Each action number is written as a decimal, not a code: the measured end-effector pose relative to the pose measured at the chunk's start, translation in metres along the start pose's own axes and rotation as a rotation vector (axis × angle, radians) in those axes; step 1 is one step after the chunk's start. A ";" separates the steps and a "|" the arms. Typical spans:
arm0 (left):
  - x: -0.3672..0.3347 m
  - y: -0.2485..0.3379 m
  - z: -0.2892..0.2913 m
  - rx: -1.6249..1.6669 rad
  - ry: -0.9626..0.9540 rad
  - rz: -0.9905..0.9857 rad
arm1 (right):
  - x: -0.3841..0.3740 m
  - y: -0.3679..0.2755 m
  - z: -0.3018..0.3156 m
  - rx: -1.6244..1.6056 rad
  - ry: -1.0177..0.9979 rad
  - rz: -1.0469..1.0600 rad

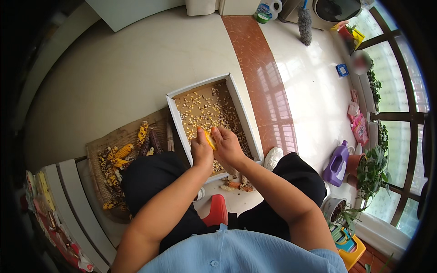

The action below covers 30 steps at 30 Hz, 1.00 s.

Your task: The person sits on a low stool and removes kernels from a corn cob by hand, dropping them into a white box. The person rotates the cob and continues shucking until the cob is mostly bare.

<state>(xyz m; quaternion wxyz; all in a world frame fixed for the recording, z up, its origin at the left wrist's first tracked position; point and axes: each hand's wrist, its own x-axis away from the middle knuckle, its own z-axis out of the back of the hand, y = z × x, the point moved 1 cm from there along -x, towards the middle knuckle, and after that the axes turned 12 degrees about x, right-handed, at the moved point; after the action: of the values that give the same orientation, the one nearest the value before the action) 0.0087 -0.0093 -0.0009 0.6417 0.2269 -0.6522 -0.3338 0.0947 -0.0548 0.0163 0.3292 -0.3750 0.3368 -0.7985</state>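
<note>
Over the near half of a white-rimmed cardboard box (pixel 242 109), both my hands grip one yellow corn cob (pixel 210 140). My left hand (pixel 201 149) is closed round its left side, thumb on top. From the other side my right hand (pixel 228 146) wraps it, its thumb close to the left one. Most of the cob is hidden by my fingers. Loose corn kernels (pixel 200 109), pale yellow and dark, lie scattered over the box's brown bottom. Left of the box, several yellow and dark corn cobs (pixel 122 154) rest on a brown woven sack (pixel 102 141).
Stripped cobs (pixel 237 185) lie on the floor between my feet, near a red stool (pixel 217 209). A slatted grey bench (pixel 75 195) stands at the left. Along the right are a purple jug (pixel 337 164), potted plants (pixel 374 168) and a window.
</note>
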 end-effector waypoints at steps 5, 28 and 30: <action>0.008 0.007 -0.006 -0.055 0.076 0.026 | -0.009 0.005 -0.005 0.022 -0.027 0.091; 0.021 0.074 -0.025 0.657 -0.227 0.247 | 0.196 0.184 -0.139 0.601 -1.099 0.118; 0.015 0.084 -0.019 0.703 -0.195 0.253 | 0.209 0.197 -0.147 0.661 -1.094 -0.178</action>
<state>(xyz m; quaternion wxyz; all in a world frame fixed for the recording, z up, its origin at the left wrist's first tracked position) 0.0377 0.0335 0.0690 0.4959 0.3179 -0.8076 -0.0281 -0.0770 -0.2844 -0.1317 0.4839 -0.6332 -0.1757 -0.5780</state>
